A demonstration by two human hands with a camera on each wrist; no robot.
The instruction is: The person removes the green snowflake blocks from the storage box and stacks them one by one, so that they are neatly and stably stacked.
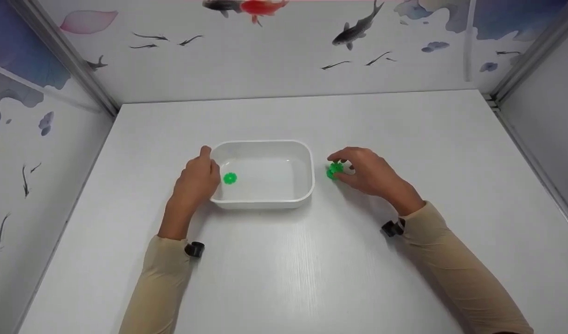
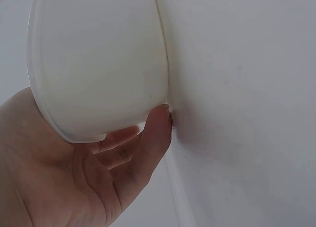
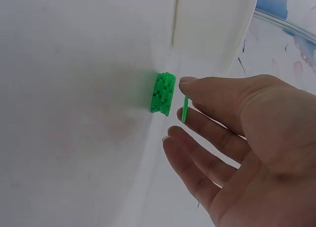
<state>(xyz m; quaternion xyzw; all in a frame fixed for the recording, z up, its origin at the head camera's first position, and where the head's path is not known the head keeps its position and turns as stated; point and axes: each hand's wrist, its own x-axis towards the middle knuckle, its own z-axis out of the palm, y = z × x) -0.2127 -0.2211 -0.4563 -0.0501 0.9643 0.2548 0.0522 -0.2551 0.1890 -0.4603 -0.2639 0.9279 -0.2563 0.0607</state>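
A white rectangular tub (image 1: 263, 203) stands on the white table, with a green flower-shaped disc (image 1: 230, 178) lying inside near its left end. My left hand (image 1: 198, 178) holds that left end, its fingers bent around the outer wall and rim in the left wrist view. To the right of the tub, my right hand (image 1: 370, 171) pinches one thin green flower-shaped disc (image 3: 185, 110) between thumb and a finger. Just below the pinched disc, a short stack of similar green discs (image 3: 163, 94) sits on the table, a small gap apart from it.
The white tabletop (image 1: 274, 269) stretches around the tub. Upright panels (image 1: 284, 69) printed with fish and plants stand at the back and both sides. A black wrist device (image 1: 194, 249) sits at the left cuff and another (image 1: 392, 228) at the right.
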